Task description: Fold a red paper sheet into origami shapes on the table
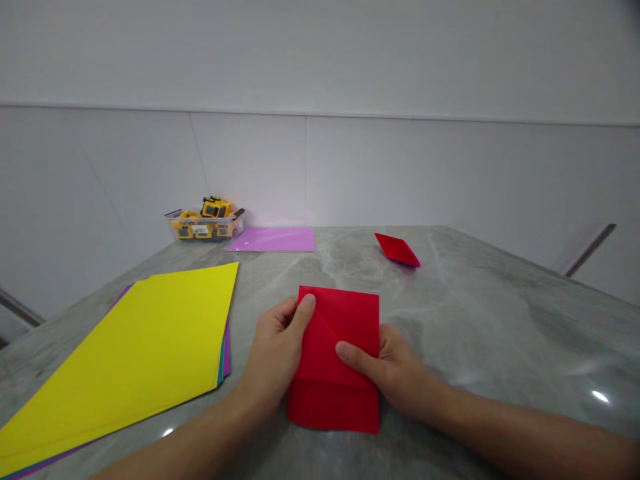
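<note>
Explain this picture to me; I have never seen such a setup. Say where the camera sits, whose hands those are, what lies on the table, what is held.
No machine here: a camera worn on a person's head looks forward and down, so both bare arms are that person's own. The left hand and right hand grip a folded red paper sheet by its side edges, each thumb on top, on a grey marbled table. Left of it lies a stack of coloured sheets, yellow on top. Farther back: a purple sheet, a small folded red paper shape and a clear plastic tub of yellow toy trucks.
</note>
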The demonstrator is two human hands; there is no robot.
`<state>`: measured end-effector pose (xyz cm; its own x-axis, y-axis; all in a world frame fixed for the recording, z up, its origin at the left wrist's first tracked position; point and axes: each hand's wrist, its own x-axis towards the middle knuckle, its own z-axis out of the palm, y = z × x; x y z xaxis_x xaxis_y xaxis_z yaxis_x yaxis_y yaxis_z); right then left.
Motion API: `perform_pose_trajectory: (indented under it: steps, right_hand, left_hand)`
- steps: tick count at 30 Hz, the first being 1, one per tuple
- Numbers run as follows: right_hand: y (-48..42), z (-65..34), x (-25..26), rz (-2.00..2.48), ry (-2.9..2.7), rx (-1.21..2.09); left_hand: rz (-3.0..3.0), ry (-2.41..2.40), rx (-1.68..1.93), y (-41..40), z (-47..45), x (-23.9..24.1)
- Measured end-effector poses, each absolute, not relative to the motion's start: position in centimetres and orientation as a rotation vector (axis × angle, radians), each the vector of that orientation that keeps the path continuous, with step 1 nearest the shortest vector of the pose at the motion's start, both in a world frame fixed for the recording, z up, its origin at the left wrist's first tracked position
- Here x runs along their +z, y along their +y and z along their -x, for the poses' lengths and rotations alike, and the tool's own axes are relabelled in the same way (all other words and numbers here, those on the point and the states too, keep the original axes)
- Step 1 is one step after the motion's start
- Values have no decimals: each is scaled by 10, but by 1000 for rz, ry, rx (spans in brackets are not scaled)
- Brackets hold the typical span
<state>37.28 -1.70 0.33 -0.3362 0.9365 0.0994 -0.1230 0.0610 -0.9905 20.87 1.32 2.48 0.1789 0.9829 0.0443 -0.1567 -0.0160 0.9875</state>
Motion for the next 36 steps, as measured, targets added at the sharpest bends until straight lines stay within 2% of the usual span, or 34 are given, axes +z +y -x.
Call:
perform_pose_trajectory:
  steps: [4, 10, 17, 26, 36]
  right_hand:
    - [-21, -369, 6, 907, -1473, 1378]
    - [-18, -369, 3, 863, -1396, 1457]
    - [-11, -371, 5, 800, -1262, 1527]
    - [-5, -380, 6, 771, -1098, 1492]
    - [-1, -385, 5, 699, -1146, 1592]
  left_hand:
    - [-1181, 968, 1210, 9, -210, 25]
    - [-1163, 894, 1250, 9, -213, 23]
    - [-1057, 769, 1127, 12, -212, 26]
    - [-1393, 767, 894, 23, -199, 22]
    - [-1396, 752, 869, 20, -200, 27]
